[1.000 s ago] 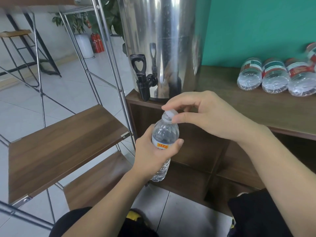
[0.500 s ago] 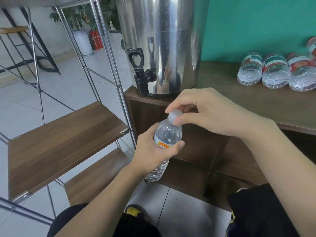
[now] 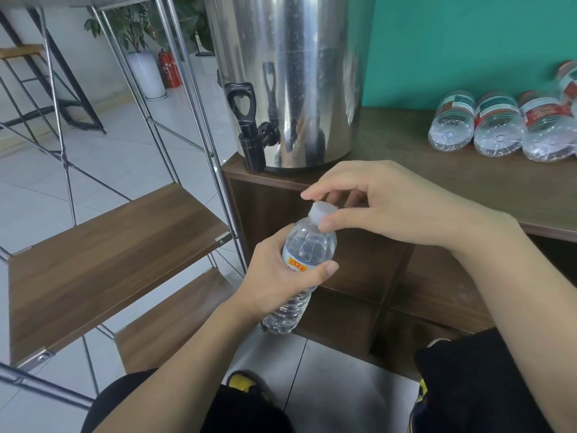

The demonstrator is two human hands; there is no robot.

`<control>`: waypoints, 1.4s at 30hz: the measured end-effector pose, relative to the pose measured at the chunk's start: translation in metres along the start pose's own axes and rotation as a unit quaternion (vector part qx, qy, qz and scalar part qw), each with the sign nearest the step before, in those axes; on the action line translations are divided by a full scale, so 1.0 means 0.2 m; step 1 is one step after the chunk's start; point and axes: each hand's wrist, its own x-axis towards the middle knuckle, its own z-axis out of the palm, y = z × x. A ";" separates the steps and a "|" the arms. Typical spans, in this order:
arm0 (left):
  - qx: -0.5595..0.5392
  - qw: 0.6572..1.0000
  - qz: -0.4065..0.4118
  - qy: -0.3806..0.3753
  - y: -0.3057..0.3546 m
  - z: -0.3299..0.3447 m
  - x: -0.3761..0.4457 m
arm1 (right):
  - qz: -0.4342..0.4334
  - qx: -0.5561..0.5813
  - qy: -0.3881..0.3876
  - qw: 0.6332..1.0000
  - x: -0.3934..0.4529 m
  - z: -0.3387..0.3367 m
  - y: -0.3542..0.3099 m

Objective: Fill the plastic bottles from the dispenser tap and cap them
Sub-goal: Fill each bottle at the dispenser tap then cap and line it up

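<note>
We are capping: at frame centre our left hand (image 3: pixel 274 276) wraps the filled bottle (image 3: pixel 304 267), our right hand (image 3: pixel 384 204) pinches its cap (image 3: pixel 323 212). Next, probably, twist it tight, then lay it with the bottles (image 3: pixel 499 126) on the bench (image 3: pixel 437 182), upper right.

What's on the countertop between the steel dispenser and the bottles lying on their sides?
Nothing: in the head view the wooden countertop is bare between the dispenser and the nearest lying bottle.
</note>
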 end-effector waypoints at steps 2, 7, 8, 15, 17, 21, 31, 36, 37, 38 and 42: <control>-0.008 1.000 -0.008 -0.004 0.00 -0.01 0.00 | -0.007 0.019 -0.014 1.000 -0.01 -0.01 0.02; 0.007 1.000 0.000 0.009 0.01 -0.02 0.00 | -0.001 -0.043 0.013 0.999 0.00 0.02 0.01; 0.009 1.000 0.002 0.023 0.01 -0.02 0.00 | 0.002 -0.057 0.026 0.998 0.01 0.04 0.01; 0.013 0.982 0.021 0.185 0.05 0.08 -0.01 | -0.011 -0.072 0.146 0.987 0.05 0.10 -0.03; 0.002 0.982 0.014 0.191 0.07 0.09 0.00 | -0.016 -0.026 0.158 0.987 0.05 0.09 -0.03; -0.018 0.985 0.002 0.173 0.11 0.11 -0.01 | 0.000 0.118 0.131 0.984 0.01 0.03 0.03; -0.051 0.973 0.048 0.218 0.52 0.15 0.23 | 0.130 -0.158 0.181 0.962 -0.21 -0.15 0.45; -0.067 0.971 0.077 0.217 0.69 0.27 0.53 | 0.157 -0.177 0.209 0.949 -0.34 -0.22 0.55; -0.072 0.971 0.079 0.214 0.71 0.30 0.59 | 0.162 -0.175 0.214 0.947 -0.36 -0.23 0.57; -0.074 0.972 0.080 0.211 0.71 0.34 0.65 | 0.164 -0.173 0.220 0.946 -0.37 -0.24 0.58; -0.073 0.975 0.059 0.200 0.70 0.48 0.82 | 0.163 -0.156 0.239 0.944 -0.40 -0.24 0.62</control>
